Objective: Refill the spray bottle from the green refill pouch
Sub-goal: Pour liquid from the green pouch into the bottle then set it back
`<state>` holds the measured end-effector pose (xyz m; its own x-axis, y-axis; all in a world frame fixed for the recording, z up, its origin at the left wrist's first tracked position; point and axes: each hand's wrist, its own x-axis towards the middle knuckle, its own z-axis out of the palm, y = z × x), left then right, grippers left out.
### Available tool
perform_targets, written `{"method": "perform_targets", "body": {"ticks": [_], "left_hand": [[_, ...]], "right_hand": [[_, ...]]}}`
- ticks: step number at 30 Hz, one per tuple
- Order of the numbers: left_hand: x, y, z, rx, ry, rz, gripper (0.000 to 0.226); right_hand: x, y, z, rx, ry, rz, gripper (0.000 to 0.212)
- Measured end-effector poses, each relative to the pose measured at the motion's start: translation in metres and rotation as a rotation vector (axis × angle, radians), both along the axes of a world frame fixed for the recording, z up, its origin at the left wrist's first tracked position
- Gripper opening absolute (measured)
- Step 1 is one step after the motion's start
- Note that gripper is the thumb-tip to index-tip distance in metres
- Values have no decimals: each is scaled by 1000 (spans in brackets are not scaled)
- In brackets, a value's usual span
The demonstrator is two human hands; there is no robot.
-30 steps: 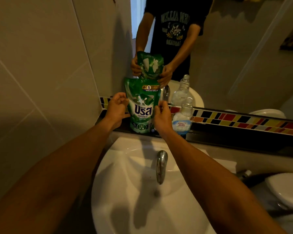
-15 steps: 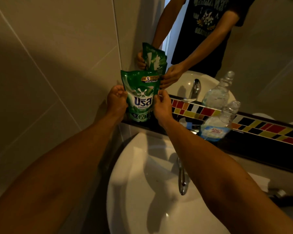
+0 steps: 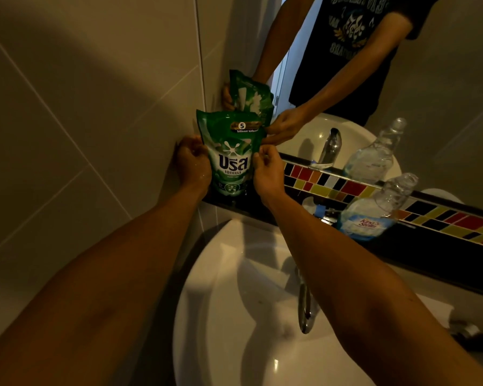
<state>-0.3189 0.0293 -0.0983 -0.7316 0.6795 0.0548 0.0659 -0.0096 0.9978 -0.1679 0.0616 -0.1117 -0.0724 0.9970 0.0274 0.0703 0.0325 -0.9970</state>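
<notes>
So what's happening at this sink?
A person stands at a bathroom sink with both hands on a green refill pouch, which stands upright on the dark ledge below the mirror. The left hand holds one side, the right hand the other. A clear bottle with no top on waits to the right. Nothing is being poured yet.

A home bathroom: white washbasin (image 3: pixel 234 316) with tap (image 3: pixel 304 307), wall mirror (image 3: pixel 444 93), tiled walls (image 3: pixel 81 107).

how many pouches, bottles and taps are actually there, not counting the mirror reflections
green refill pouch: 1
clear bottle: 1
tap: 1
total: 3
</notes>
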Motion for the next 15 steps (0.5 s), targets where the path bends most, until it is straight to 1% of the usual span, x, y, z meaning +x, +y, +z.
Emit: {"method": "perform_targets", "body": {"ticks": [6, 9, 11, 13, 14, 15], "left_hand": [[0, -1, 0, -29, 32, 41, 22], [0, -5, 0, -83, 45, 44, 25], [5, -10, 2, -122, 42, 45, 23], [13, -16, 4, -175, 5, 50, 19], [18, -20, 5, -204, -46, 53, 21], [24, -24, 6, -239, -97, 57, 29]], "right_hand": [[1, -3, 2, -4, -7, 11, 13], [5, -7, 6, -11, -53, 38, 24], [10, -14, 10, -25, -65, 48, 31], [19, -24, 11, -35, -75, 19, 35], [24, -29, 11, -41, -87, -4, 36], [30, -35, 11, -49, -104, -28, 38]]}}
